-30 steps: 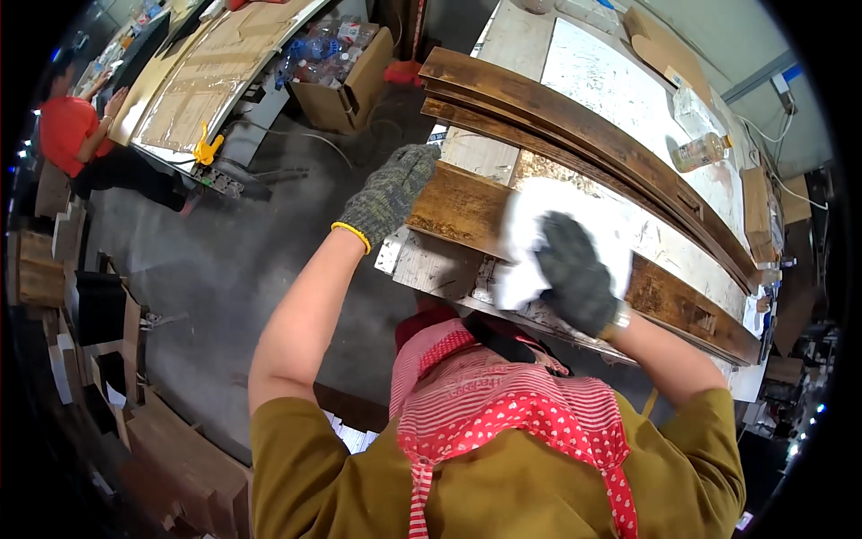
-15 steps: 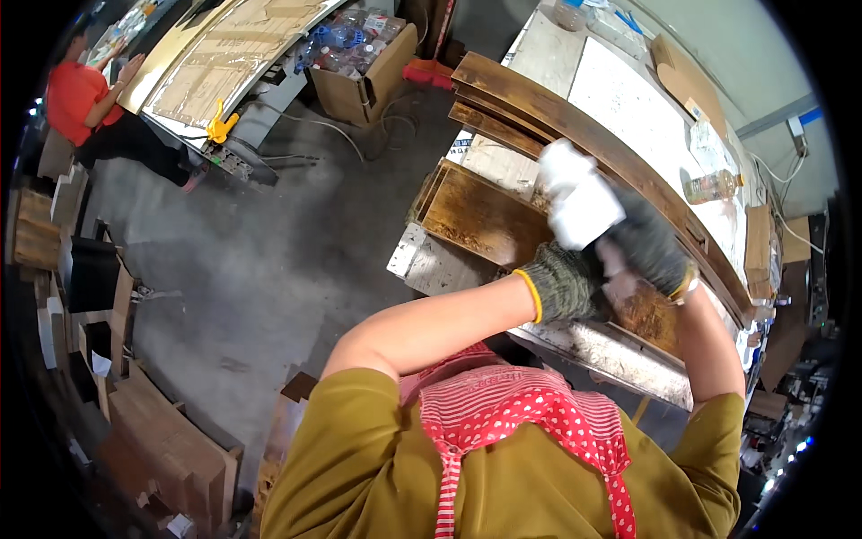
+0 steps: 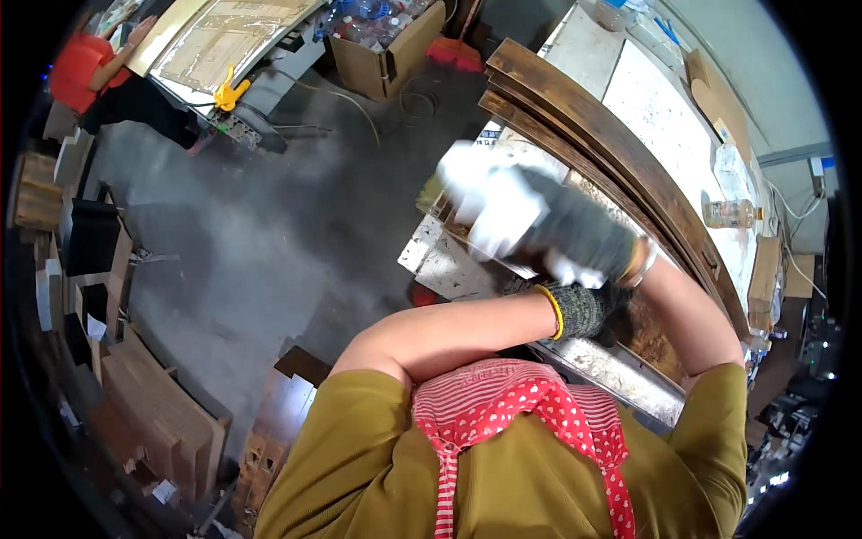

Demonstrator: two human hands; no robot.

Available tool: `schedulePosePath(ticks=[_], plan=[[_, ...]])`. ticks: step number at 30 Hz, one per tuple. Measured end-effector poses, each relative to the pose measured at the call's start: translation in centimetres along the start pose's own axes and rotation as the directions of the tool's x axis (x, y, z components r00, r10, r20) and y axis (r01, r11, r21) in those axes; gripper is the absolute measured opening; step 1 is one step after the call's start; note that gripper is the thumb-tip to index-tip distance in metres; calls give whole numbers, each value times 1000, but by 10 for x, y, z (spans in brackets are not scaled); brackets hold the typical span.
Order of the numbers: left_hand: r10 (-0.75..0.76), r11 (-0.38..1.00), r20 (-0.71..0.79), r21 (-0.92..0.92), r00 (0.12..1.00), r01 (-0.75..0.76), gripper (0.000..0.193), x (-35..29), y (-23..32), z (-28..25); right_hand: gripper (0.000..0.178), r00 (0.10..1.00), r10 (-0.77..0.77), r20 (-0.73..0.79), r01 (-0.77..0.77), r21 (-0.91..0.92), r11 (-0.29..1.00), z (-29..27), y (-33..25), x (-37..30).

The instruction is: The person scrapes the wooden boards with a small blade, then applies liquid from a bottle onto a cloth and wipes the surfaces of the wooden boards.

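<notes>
My right hand (image 3: 579, 229), in a dark grey knitted glove, is shut on a bunched white cloth (image 3: 503, 211) over the far left part of a brown wooden board (image 3: 654, 334). Motion smears both the cloth and the glove. Crossing beneath it, my left hand (image 3: 588, 310) wears a similar glove with a yellow cuff and rests at the board's near side. Its fingers are hidden behind the right hand and the cloth. The board lies on a stained white workbench (image 3: 449, 265), its brown surface mottled.
Long dark wooden planks (image 3: 620, 135) lie stacked beyond the board. A clear bottle (image 3: 732, 214) lies on the bench at right. A carton of plastic bottles (image 3: 386, 58) stands on the floor near a red dustpan (image 3: 456, 54). Another person (image 3: 85, 76) works at the far left table.
My right hand has swept left with the white cloth, from the board's middle toward its far left end. My left hand has shifted slightly right. The whole view has shifted a little.
</notes>
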State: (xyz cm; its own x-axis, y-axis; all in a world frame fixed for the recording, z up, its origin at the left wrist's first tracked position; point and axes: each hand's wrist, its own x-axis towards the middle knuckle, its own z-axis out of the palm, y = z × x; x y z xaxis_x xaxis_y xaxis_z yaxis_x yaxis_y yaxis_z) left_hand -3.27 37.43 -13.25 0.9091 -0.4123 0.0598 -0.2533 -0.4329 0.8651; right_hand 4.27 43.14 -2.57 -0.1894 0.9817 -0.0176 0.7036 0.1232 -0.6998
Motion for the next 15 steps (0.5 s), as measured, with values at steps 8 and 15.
schedulePosePath(ticks=[8,15], plan=[[-3,931,-203,356,979,77,68,-35,55,-74,25,919,394,-18,-395,-53,917,-15,-10,62],[-89,961,-30,-264,996,78,56,-33,37,-48,54,958,-280,-61,211,-511,833,38,-8,39]])
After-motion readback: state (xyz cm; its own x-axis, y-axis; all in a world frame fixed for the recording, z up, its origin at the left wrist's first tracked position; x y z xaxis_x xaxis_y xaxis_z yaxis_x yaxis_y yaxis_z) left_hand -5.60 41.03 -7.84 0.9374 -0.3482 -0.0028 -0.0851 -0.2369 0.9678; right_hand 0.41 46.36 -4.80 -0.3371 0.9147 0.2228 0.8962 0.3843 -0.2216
